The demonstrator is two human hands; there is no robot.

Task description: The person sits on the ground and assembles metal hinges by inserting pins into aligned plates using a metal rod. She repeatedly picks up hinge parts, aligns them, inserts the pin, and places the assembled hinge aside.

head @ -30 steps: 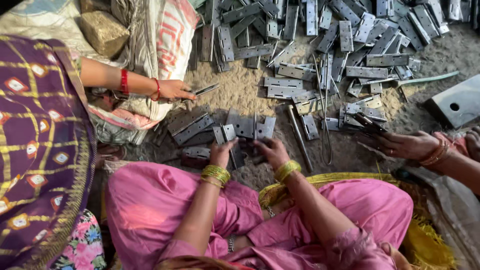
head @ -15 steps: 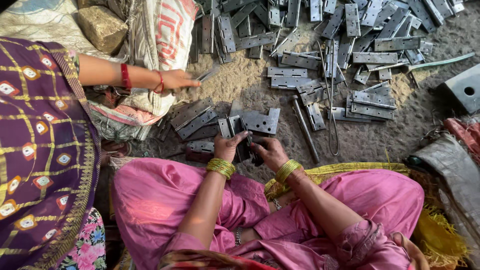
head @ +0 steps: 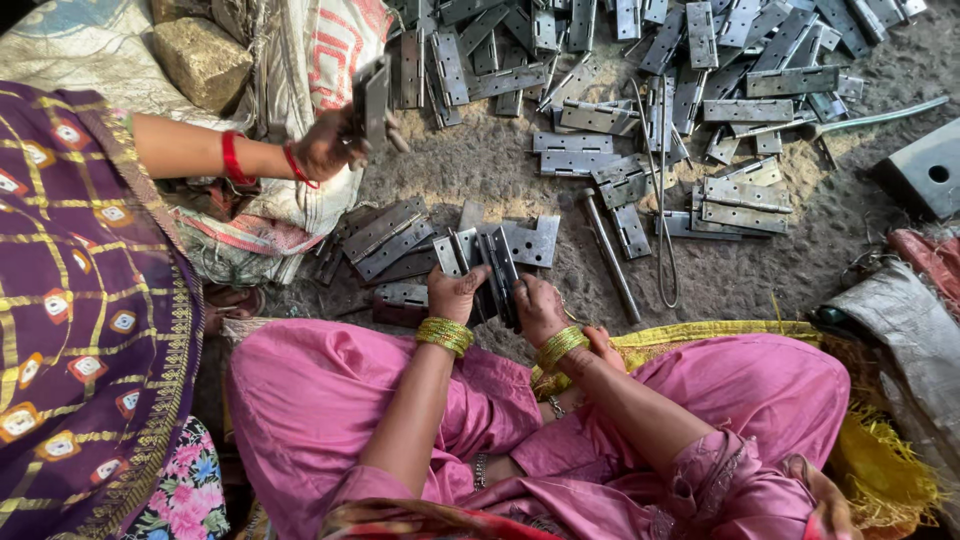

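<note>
Both hands clamped on a metal hinge, just in front of the knees.

The left hand (head: 455, 292) and right hand (head: 538, 305) grip a dark steel hinge (head: 497, 268) between them, close above the ground; it looks stiff, weighty and sharp-edged, best held by the flat leaves. More hinges (head: 385, 235) lie just beside it, a big heap (head: 690, 70) beyond. A co-worker's hand (head: 330, 145) lifts a plate (head: 373, 97) over a woven sack (head: 300, 60), contents probably hidden.

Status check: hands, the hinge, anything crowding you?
Left hand and right hand both shut on the metal hinge, held upright. Loose hinges lie close left; a co-worker's hand lifts another plate beyond.
</note>
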